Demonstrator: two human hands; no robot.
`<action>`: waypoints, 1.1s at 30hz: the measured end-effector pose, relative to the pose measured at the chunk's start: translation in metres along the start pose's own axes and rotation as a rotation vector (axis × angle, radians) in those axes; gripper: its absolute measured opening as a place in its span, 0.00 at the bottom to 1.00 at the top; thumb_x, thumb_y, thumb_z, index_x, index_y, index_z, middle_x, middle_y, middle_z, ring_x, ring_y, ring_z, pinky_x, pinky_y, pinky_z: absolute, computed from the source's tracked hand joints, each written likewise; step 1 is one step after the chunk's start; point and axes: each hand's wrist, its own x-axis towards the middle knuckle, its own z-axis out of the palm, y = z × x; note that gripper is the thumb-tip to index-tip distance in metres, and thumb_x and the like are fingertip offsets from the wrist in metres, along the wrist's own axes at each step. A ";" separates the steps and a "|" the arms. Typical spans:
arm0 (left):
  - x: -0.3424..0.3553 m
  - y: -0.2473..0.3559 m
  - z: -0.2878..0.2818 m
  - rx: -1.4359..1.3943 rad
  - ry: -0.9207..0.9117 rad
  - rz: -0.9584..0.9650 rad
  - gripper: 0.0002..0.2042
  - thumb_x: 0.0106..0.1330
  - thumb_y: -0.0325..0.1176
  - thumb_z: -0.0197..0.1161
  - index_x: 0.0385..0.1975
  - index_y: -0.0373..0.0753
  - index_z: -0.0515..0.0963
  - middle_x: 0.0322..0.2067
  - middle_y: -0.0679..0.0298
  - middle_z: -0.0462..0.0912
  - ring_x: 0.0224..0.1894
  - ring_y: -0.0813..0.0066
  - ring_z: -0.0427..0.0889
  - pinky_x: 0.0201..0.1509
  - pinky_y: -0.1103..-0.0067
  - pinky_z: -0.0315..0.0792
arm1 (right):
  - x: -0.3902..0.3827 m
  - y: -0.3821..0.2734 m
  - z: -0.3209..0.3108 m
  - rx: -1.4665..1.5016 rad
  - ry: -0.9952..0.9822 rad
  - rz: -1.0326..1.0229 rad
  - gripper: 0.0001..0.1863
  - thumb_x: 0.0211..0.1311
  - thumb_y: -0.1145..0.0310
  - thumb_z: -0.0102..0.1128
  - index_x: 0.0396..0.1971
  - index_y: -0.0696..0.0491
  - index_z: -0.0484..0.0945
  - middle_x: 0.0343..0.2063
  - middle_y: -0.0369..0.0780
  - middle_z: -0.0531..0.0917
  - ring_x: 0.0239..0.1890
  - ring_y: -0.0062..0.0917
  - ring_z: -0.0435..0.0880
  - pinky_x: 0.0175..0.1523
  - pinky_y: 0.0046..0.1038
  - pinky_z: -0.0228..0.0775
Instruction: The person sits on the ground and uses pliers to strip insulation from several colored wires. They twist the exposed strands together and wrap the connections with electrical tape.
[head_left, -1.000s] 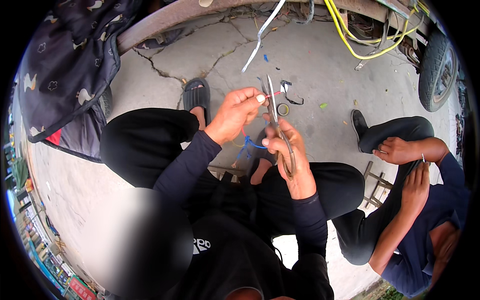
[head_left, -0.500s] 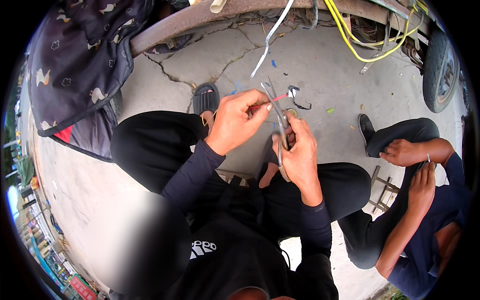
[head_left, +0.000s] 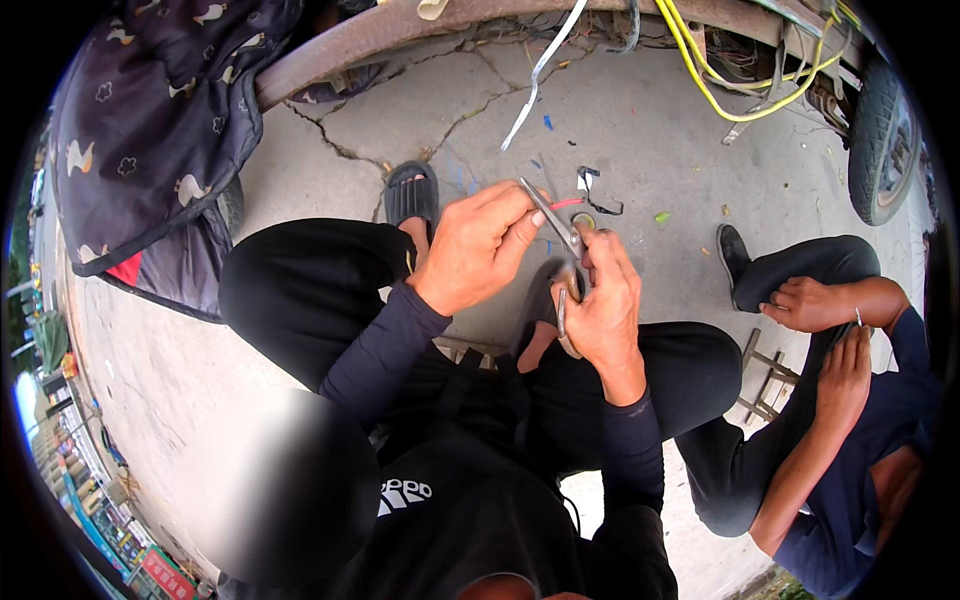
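Observation:
My left hand [head_left: 482,238] pinches a thin red wire [head_left: 567,203] between thumb and fingers, and a short red stretch shows past the fingertips. A pair of metal scissors [head_left: 550,216] is in my right hand [head_left: 606,305], with my fingers wrapped round its handles. Its blades lie across the red wire, right beside my left thumb. One blade shows sharply; the other is blurred or hidden, so I cannot tell how far apart they are. Most of the wire is hidden inside my left hand.
Black-and-white scraps [head_left: 590,190] lie on the cracked concrete. A white cable [head_left: 540,80] and yellow cables [head_left: 700,85] hang from a rusty frame [head_left: 380,38]. At right are a tyre [head_left: 882,145] and a seated person [head_left: 850,400]; a dark patterned cover [head_left: 165,130] hangs at left.
The scissor blades have swung from spread apart to closer together across the red wire. Less of the red wire shows now. My right hand has shifted slightly to the right.

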 end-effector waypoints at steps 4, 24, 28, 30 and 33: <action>-0.002 -0.002 -0.010 -0.190 -0.118 -0.148 0.05 0.68 0.28 0.57 0.35 0.33 0.77 0.22 0.62 0.72 0.22 0.76 0.72 0.26 0.79 0.64 | 0.007 0.006 0.001 -0.023 0.003 -0.102 0.28 0.37 0.83 0.63 0.45 0.52 0.76 0.30 0.43 0.73 0.27 0.42 0.77 0.30 0.36 0.70; -0.008 0.017 -0.007 0.263 0.218 0.179 0.11 0.53 0.19 0.67 0.36 0.34 0.81 0.29 0.59 0.81 0.25 0.65 0.81 0.29 0.78 0.74 | -0.006 -0.013 0.001 0.051 0.025 -0.014 0.25 0.39 0.81 0.64 0.45 0.55 0.76 0.26 0.43 0.74 0.25 0.36 0.76 0.30 0.35 0.70; -0.007 0.016 -0.007 0.322 0.201 0.259 0.09 0.54 0.19 0.66 0.36 0.33 0.81 0.27 0.58 0.80 0.24 0.67 0.79 0.27 0.80 0.72 | -0.005 -0.003 0.003 0.025 0.024 -0.050 0.26 0.37 0.81 0.63 0.44 0.53 0.77 0.27 0.42 0.73 0.26 0.38 0.77 0.30 0.36 0.70; -0.010 0.017 -0.012 0.182 0.101 0.101 0.07 0.58 0.20 0.65 0.36 0.32 0.81 0.25 0.61 0.80 0.22 0.71 0.77 0.26 0.81 0.70 | 0.000 0.007 0.004 -0.012 0.048 -0.150 0.26 0.36 0.81 0.63 0.43 0.52 0.77 0.28 0.42 0.73 0.26 0.38 0.77 0.30 0.36 0.70; -0.010 0.019 -0.024 -0.154 -0.111 -0.229 0.05 0.64 0.25 0.62 0.37 0.32 0.79 0.22 0.65 0.76 0.21 0.79 0.73 0.24 0.83 0.64 | 0.007 0.014 -0.002 -0.061 0.009 -0.216 0.26 0.35 0.81 0.63 0.43 0.51 0.78 0.29 0.41 0.73 0.26 0.38 0.77 0.29 0.36 0.70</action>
